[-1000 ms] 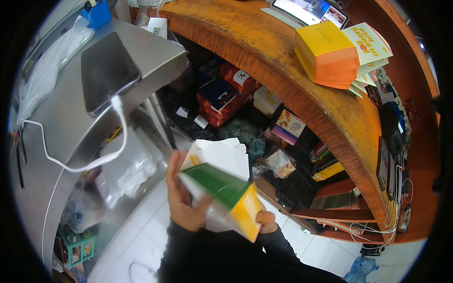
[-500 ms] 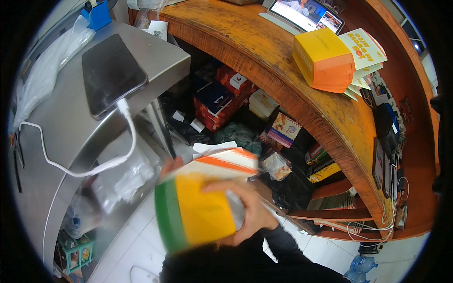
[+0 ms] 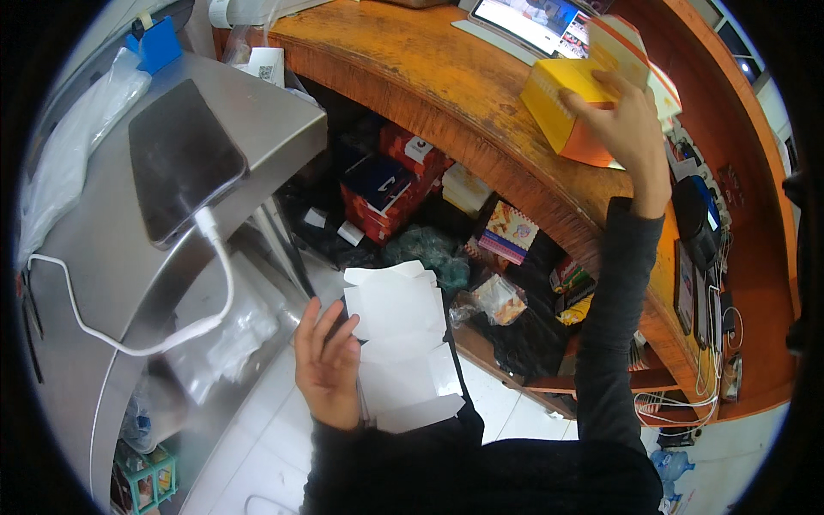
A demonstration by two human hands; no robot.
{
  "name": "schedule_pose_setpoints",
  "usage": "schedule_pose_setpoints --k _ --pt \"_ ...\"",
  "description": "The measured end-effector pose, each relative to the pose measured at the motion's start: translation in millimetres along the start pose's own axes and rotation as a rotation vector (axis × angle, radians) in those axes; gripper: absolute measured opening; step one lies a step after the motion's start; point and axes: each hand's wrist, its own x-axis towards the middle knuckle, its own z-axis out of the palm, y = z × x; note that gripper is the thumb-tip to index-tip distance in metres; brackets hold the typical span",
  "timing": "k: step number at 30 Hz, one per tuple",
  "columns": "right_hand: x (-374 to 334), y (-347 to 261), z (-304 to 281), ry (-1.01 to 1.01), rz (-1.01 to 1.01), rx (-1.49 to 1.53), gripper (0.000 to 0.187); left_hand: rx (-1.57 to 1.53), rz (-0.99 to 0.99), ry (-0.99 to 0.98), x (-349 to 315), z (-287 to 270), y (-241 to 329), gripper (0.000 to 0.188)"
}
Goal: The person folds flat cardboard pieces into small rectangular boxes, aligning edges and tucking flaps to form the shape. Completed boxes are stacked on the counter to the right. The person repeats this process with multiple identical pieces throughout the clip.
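A flat white cardboard box blank (image 3: pixel 399 343) with flaps lies on my lap. Right beside its left edge, my left hand (image 3: pixel 328 369) is raised with its fingers spread, holding nothing. My right arm stretches out to the counter at the upper right. There my right hand (image 3: pixel 631 129) grips a cardboard box (image 3: pixel 620 50) with a cream flap edged in orange, partly blurred. It is against the yellow and orange boxes (image 3: pixel 549 94) stacked on the counter; my fingers hide where they meet.
A curved wooden counter (image 3: pixel 412 64) holds a lit tablet (image 3: pixel 532 26). On the steel table (image 3: pixel 275 129) at left lies a phone (image 3: pixel 184 159) with a white cable (image 3: pixel 219 266). Red boxes (image 3: pixel 369 210) and packets sit under the counter. Water bottles (image 3: pixel 671 465) stand at lower right.
My right hand has moved from above my lap up to the counter with the box. My left hand has come away from the box, and the white blank on my lap is now uncovered.
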Motion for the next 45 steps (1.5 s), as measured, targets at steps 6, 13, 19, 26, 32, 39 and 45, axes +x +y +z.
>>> schedule_pose_setpoints --k 6,13,19,26,32,39,45 --pt "-19.9 42.6 19.0 -0.09 0.173 0.091 0.07 -0.003 0.011 -0.03 7.7 1.1 -2.2 0.059" --pt "-21.0 23.0 14.0 0.352 -0.009 -0.67 0.062 -0.016 0.005 -0.011 5.7 -9.0 -0.1 0.066" --pt "40.6 57.4 -12.4 -0.066 -0.285 -0.816 0.096 -0.034 0.001 0.001 10.0 -10.7 -3.2 0.062" --pt "83.4 133.4 23.4 -0.989 0.115 -0.068 0.099 -0.049 -0.039 -0.016 5.8 -6.7 -5.4 0.063" --pt "37.9 180.5 55.5 -0.727 0.331 0.797 0.062 0.047 -0.002 -0.006 11.1 -7.5 -13.9 0.067" --pt "14.7 210.9 86.9 -0.606 -0.013 0.578 0.049 0.017 -0.045 -0.077 7.1 -3.3 -21.1 0.054" --pt "3.3 211.0 98.2 -0.109 -0.217 0.349 0.048 0.487 0.033 -0.197 5.8 -27.9 -74.2 0.052"
